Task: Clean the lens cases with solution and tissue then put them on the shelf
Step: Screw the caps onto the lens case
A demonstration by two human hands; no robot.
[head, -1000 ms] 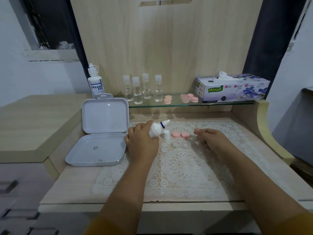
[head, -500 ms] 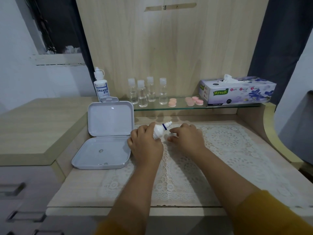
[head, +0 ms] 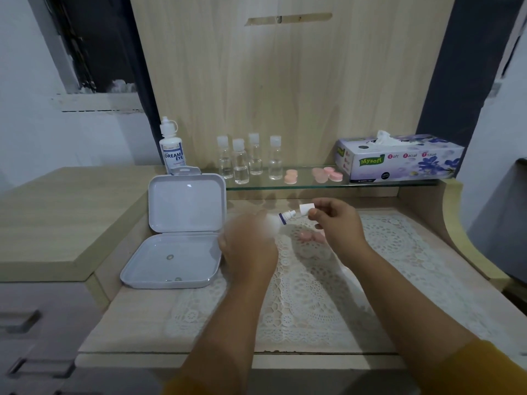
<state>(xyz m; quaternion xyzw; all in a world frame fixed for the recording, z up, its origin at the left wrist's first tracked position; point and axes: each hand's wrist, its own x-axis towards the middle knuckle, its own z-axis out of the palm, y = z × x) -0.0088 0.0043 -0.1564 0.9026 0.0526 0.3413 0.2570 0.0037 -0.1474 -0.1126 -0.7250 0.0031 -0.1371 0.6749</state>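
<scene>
The left hand is wrapped around a small white bottle of solution. The bottle lies almost sideways, with its thin tip pointing to the right, and it has a dark blue ring near the tip. This hand and the bottle look blurry. The right hand pinches a little white cap between thumb and finger, just beside the bottle's tip but not on it.

Under the right hand, on the white lace mat, sit two round pink lens case parts — they are side by side and partly hidden by the hand. They are small, flat and light pink.

More pink round pieces rest on the glass shelf behind, some stacked, some lying flat. Four small clear bottles with white tops stand on the shelf too, and a tissue box with purple flowers sits at the right end — one tissue sticks up from it. A bigger white bottle with blue words stands at the left.

An open white box lies on the desk left of the hands, lid up.
</scene>
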